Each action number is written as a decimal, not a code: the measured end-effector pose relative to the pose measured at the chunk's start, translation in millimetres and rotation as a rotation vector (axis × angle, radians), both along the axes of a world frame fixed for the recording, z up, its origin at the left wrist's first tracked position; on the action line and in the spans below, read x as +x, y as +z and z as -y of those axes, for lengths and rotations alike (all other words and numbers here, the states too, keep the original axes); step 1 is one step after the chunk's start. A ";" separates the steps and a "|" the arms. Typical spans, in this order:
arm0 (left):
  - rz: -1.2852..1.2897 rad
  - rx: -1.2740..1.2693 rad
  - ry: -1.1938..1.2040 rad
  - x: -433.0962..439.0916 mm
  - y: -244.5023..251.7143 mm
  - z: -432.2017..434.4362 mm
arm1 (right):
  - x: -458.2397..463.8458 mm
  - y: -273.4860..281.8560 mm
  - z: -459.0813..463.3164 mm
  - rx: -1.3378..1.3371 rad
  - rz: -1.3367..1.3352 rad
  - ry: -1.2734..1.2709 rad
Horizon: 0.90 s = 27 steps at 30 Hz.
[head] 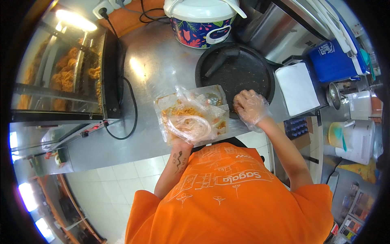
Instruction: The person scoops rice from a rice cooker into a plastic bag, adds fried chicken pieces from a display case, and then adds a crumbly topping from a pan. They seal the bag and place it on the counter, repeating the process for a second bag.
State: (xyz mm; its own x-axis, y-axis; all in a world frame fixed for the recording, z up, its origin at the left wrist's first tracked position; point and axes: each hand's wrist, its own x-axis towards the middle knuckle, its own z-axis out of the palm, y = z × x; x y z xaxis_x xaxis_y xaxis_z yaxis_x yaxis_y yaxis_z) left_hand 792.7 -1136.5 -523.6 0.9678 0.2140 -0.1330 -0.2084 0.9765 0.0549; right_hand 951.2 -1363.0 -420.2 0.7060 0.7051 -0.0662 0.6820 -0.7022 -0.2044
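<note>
My right hand (250,106), in a clear plastic glove, is at the near right rim of a wide black stone mortar (240,76). Its fingers are bent; whether they grip the rim cannot be told. A stone pestle (221,62) lies inside the mortar. Just left of it, my left hand (190,129) is largely covered by crumpled clear plastic, so its fingers are hidden. Around and beneath that hand are stained wrapping sheets (220,91) with golden fried crumbs (184,112) and reddish-brown sauce smears (221,124). The sheets reach the steel counter's front edge.
A lit glass display case (65,73) with fried food stands left on the steel counter (146,100), its black cable (134,94) looping nearby. Behind the mortar are a floral rice cooker (201,27) and a steel container (274,30). White paper sheets (297,88) and a blue cooler (335,62) are at right.
</note>
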 end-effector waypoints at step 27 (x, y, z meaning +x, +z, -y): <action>-0.006 -0.080 -0.071 31.0 7.5 25.8 | 8.6 88.6 -69.9 0.311 -0.246 0.083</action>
State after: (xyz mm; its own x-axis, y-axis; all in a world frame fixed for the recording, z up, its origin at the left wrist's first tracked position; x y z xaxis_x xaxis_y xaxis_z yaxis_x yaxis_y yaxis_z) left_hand 823.7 -1162.3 -516.1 0.9793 0.1331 -0.1527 -0.1382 0.9901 -0.0231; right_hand 959.8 -1293.1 -331.5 0.6358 0.7719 -0.0014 0.6376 -0.5262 -0.5626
